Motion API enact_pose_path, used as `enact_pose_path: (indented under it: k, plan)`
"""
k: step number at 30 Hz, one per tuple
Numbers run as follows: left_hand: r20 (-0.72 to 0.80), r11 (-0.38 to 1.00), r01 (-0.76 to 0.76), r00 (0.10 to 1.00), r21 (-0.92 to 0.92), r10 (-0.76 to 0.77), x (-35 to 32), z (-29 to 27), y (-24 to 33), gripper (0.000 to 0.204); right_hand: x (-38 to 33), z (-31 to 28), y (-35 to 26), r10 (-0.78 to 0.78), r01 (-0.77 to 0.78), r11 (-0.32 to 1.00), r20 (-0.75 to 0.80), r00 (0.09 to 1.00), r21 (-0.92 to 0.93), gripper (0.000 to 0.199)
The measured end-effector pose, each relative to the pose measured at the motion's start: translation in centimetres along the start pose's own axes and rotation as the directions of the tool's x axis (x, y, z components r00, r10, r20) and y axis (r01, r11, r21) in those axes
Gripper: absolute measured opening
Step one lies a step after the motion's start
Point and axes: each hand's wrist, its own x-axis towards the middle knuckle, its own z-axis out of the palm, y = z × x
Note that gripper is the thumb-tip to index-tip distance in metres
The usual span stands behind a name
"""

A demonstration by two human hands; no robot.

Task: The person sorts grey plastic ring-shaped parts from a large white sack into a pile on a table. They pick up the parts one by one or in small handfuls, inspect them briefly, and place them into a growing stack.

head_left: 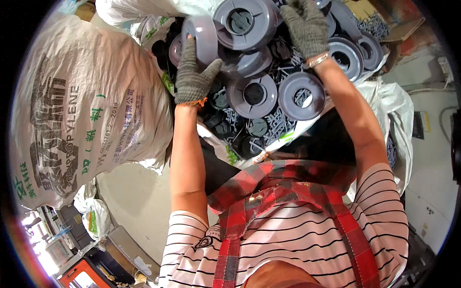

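Observation:
My left hand (194, 77), in a grey knit glove with one bare fingertip, rests against a grey plastic ring (206, 41). Its fingers point up along the ring, and its thumb stands apart. My right hand (306, 29), also gloved, lies over the heap near the top edge with its fingers spread; I see nothing held in it. Around both hands are round grey plastic parts: a large flanged spool-like one (242, 21) between them, and a flanged ring (252, 96) and another ring (301, 96) nearer me.
The parts lie in a white woven sack (307, 127) among dark round caps (258, 127) and thin grey plastic pieces (278, 126). A bulging printed sack (96, 96) stands at left. An open cardboard box (406, 29) sits far right. Orange-framed equipment (79, 273) is at lower left.

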Motion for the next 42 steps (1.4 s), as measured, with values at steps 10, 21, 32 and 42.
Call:
enact_pose_path:
  k: [10,21,32,42]
  plan:
    - [-0.153,0.922,0.172,0.96,-0.346,-0.236,1.7,2.6,-0.6,0.055,7.3,0.8,13.8,0.196,0.146,0.671,0.363,0.911,-0.727,0.035]
    - [0.2,0.285,0.251,0.96,-0.925,-0.197,-2.0,1.5,6.1,0.056,-2.0,-9.8,1.6,0.002,-0.069,0.968,0.267,0.964,0.243,0.032]
    - [0.531,0.565,0.625,0.772,-0.538,-0.349,-4.3,-1.3,4.9,0.03,-1.6,-0.2,5.9,0.011,0.037,0.979,0.234,0.972,-0.201,0.037]
    - [0.432,0.57,0.63,0.777,-0.528,-0.458,-5.1,-5.0,2.9,0.03,-1.0,2.2,3.4,0.0,0.322,0.635,0.416,0.909,-0.703,0.061]
